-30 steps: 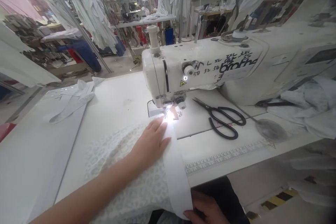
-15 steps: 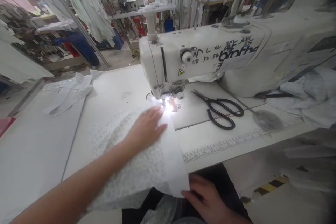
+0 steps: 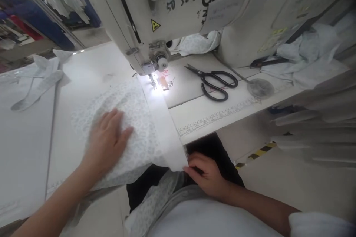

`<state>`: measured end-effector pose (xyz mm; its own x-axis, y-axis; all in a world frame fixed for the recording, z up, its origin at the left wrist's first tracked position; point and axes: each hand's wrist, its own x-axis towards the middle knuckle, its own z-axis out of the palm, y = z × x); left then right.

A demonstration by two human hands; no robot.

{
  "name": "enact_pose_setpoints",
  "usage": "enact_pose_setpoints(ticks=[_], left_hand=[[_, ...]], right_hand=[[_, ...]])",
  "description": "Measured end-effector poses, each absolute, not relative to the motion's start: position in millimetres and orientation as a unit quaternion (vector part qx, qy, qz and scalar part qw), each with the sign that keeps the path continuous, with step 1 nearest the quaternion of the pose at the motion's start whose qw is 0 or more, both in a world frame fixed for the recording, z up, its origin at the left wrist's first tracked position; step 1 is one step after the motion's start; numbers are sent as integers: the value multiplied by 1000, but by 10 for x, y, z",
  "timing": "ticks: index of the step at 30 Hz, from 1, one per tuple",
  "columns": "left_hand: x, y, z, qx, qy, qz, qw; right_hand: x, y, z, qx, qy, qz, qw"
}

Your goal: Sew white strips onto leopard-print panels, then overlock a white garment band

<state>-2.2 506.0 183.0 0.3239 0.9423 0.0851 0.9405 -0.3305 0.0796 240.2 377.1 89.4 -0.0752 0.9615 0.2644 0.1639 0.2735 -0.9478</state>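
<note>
My left hand (image 3: 107, 139) lies flat, fingers spread, on white lace fabric (image 3: 130, 107) spread over the sewing table (image 3: 91, 66). A plain white band (image 3: 164, 126) along the fabric's right edge runs up to the lit needle (image 3: 152, 81) of the white sewing machine (image 3: 172, 11). At the table's front edge my right hand (image 3: 207, 174) pinches the lower end of that band. More lace hangs down into my lap.
Black scissors (image 3: 215, 81) lie on the table right of the needle, beside a grey round disc (image 3: 260, 88). A printed ruler (image 3: 219, 116) runs along the table's front edge. White cloth scraps (image 3: 41, 81) lie at far left; crumpled fabric (image 3: 303, 63) sits at right.
My left hand slid back from the needle toward me across the lace. My right hand moved up to the band's lower end. The view dropped closer to the table.
</note>
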Motion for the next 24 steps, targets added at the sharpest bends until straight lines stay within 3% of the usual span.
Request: enact_pose_setpoints(ticks=[14, 19, 24], left_hand=[[-178, 5319, 1841, 844, 532, 55, -40], [-80, 5262, 1885, 838, 541, 66, -31], [398, 4925, 1911, 845, 505, 147, 96]], right_hand=[[2370, 3753, 934, -479, -638, 344, 494], [2485, 3809, 986, -393, -746, 287, 455], [2603, 3905, 1086, -295, -830, 204, 426]])
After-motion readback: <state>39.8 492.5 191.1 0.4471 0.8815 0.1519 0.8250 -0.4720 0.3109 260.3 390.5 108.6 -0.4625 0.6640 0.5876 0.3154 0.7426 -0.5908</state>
